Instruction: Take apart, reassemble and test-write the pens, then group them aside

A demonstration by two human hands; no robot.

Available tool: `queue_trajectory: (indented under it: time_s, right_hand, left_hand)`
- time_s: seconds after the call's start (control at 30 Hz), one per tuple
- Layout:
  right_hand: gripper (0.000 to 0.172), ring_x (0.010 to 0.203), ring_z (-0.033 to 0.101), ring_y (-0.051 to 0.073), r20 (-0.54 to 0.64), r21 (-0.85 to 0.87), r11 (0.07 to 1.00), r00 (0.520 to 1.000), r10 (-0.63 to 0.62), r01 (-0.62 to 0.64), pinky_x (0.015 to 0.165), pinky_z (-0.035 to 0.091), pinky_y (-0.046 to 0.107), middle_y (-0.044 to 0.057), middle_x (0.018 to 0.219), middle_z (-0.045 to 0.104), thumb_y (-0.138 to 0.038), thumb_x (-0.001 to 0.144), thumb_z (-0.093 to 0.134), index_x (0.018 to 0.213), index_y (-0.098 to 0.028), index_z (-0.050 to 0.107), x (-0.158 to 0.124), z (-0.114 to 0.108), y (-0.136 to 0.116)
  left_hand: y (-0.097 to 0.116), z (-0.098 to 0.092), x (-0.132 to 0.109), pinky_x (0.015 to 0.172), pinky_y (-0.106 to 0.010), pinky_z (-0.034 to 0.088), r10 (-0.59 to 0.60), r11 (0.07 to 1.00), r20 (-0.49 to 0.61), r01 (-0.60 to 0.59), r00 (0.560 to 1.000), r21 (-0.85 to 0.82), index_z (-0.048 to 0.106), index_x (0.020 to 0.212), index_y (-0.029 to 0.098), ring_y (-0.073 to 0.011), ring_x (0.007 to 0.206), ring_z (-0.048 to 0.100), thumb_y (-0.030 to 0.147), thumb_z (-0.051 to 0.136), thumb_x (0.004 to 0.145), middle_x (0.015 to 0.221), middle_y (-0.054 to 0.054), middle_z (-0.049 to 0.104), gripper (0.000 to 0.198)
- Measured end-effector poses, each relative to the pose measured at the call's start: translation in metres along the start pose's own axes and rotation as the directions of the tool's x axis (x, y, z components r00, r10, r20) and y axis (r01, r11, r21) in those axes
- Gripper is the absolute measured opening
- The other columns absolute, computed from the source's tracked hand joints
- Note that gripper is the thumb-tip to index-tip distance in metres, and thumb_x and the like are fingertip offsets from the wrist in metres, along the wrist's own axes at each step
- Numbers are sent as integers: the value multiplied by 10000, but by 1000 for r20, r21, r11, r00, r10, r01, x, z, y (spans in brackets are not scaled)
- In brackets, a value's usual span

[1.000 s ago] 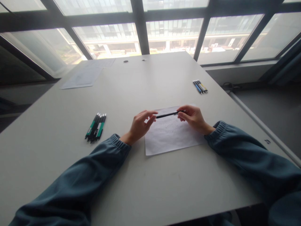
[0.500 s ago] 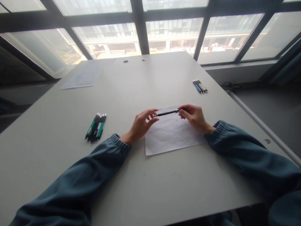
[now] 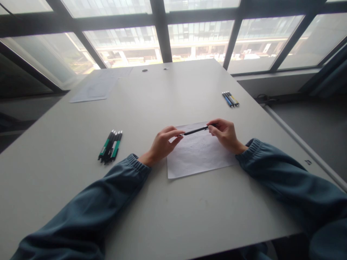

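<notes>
A black pen [image 3: 195,131] is held above a white sheet of paper [image 3: 200,153], its barrel slanting up to the right. The fingers of my right hand [image 3: 223,133] are closed around the barrel's right end. At the other end, my left hand [image 3: 164,142] pinches a thin dark piece [image 3: 182,134] at the pen's tip between thumb and fingers. Whether this piece is separate from the barrel is too small to tell. Faint marks show on the paper, which lies flat under both hands.
Several black and green pens [image 3: 110,146] lie bundled to the left. Another group of pens [image 3: 231,99], with blue and yellow parts, rests near the right edge. Papers [image 3: 93,86] lie at the far left of the white table [image 3: 162,213], which stands before windows.
My left fingers have closed at the pen's tip, where a thin dark piece now shows. The barrel's left end has shifted slightly right and down, so the pen slants more.
</notes>
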State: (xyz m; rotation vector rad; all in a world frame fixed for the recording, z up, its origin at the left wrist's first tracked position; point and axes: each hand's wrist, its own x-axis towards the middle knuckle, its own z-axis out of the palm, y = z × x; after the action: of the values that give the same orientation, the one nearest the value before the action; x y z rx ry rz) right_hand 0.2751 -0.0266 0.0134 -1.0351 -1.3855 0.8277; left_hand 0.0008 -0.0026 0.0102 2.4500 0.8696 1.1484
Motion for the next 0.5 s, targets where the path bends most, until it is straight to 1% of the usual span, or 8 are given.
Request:
queue_trajectory:
  time_s: [0.13, 0.27, 0.33, 0.4, 0.5]
  right_hand:
    - [141, 555, 573, 118, -5, 10, 1000, 1000, 1, -1, 517, 465, 261, 0, 641, 654, -302, 806, 741, 860, -172, 731, 0, 0, -1]
    - [143, 549, 562, 118, -15, 14, 1000, 1000, 0, 0, 520, 455, 267, -2, 633, 644, -302, 802, 731, 858, -170, 727, 0, 0, -2]
    - [126, 548, 552, 117, -38, 23, 1000, 999, -11, 12, 522, 443, 267, -6, 627, 633, -288, 805, 717, 856, -172, 727, 1, -1, -2]
    - [102, 542, 538, 114, -88, 33, 999, 996, -22, 25, 515, 422, 264, -13, 612, 614, -266, 806, 698, 847, -176, 723, 3, -3, 0]
    - [68, 511, 501, 110, -196, 49, 998, 980, -24, 34, 488, 381, 257, -31, 571, 563, -244, 797, 666, 811, -187, 700, 7, -6, 4]
  left_hand:
    - [3, 0, 2, 756, -283, 536, 11, 1000, -30, -11, 999, 4, 761, 1059, 216, -145, 827, 657, 253, 638, 954, 921, -56, 705, 166]
    - [3, -1, 1, 737, -282, 530, -13, 999, -65, 15, 998, 40, 770, 1001, 206, -144, 803, 644, 264, 650, 946, 883, -51, 698, 144]
    - [2, -2, 1, 731, -281, 525, -25, 998, -78, 30, 997, 62, 769, 990, 207, -143, 798, 637, 263, 653, 944, 874, -45, 693, 137]
    - [2, -2, 1, 729, -281, 523, -38, 996, -98, 46, 994, 81, 766, 983, 207, -143, 796, 634, 261, 653, 944, 868, -40, 690, 132]
    - [2, -2, 1, 733, -282, 528, -66, 992, -142, 79, 988, 94, 760, 955, 201, -147, 805, 637, 261, 641, 949, 866, -38, 689, 133]
